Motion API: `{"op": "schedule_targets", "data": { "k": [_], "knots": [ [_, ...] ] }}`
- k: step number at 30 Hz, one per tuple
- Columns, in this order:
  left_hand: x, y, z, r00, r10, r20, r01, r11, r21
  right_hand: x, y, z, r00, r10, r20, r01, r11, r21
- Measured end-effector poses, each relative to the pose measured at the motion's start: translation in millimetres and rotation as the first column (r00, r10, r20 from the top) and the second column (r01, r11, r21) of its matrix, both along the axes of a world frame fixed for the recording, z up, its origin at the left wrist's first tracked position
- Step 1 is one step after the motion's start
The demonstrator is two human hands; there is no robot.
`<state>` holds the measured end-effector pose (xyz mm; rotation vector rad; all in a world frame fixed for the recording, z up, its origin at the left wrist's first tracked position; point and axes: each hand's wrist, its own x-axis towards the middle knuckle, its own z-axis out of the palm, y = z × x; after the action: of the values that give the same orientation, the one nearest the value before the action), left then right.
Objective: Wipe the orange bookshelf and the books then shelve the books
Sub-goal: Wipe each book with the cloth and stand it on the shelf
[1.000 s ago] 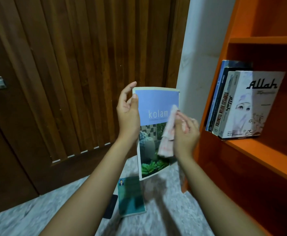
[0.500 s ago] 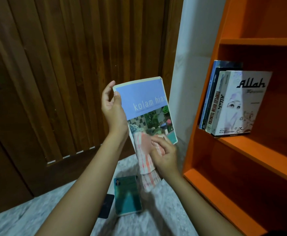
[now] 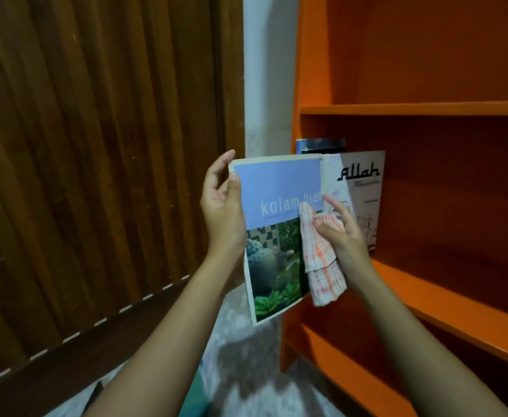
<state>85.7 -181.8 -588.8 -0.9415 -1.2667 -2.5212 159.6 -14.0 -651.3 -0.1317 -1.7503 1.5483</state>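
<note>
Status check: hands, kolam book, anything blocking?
Left hand grips kolam book by its left edge. Right hand holds checked cloth against the cover. Book not shelved; shelved books stand behind it on orange bookshelf.

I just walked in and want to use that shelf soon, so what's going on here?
A person is cleaning books before shelving them. The left hand grips the kolam hias book by its left edge, upright in front of the orange bookshelf. The right hand presses a checked cloth against the cover's right side, near the title. A white book and others behind it already stand on a shelf; this one is not shelved yet.
</note>
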Motion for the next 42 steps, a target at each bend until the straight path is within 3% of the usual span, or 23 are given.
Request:
{"op": "schedule_targets", "data": {
  "k": [4, 8, 14, 21, 31, 42],
  "knots": [
    [4, 65, 6, 0.997, -0.015, -0.069, 0.011, 0.998, -0.062, 15, 53, 16, 0.978, -0.158, -0.138, 0.158, 0.987, -0.014],
    [17, 119, 1, 0.974, 0.058, -0.218, -0.098, 0.979, -0.178, 16, 93, 11, 0.934, -0.292, -0.207, 0.28, 0.956, -0.082],
    [-3, 172, -34, 0.912, 0.1, -0.399, -0.283, 0.856, -0.432, -7, 124, -21, 0.9, -0.345, -0.264, 0.262, 0.916, -0.304],
    [-23, 196, -41, 0.858, 0.148, -0.492, -0.383, 0.822, -0.421, -37, 150, -20, 0.8, -0.478, -0.362, 0.334, 0.857, -0.393],
    [-43, 199, -53, 0.75, 0.19, -0.634, -0.522, 0.759, -0.39, -36, 167, -38, 0.877, -0.424, -0.225, 0.336, 0.877, -0.342],
    [-30, 181, -42, 0.808, 0.12, -0.577, -0.473, 0.716, -0.514, -17, 153, -28, 0.861, -0.488, -0.145, 0.426, 0.846, -0.32]
  ]
}}
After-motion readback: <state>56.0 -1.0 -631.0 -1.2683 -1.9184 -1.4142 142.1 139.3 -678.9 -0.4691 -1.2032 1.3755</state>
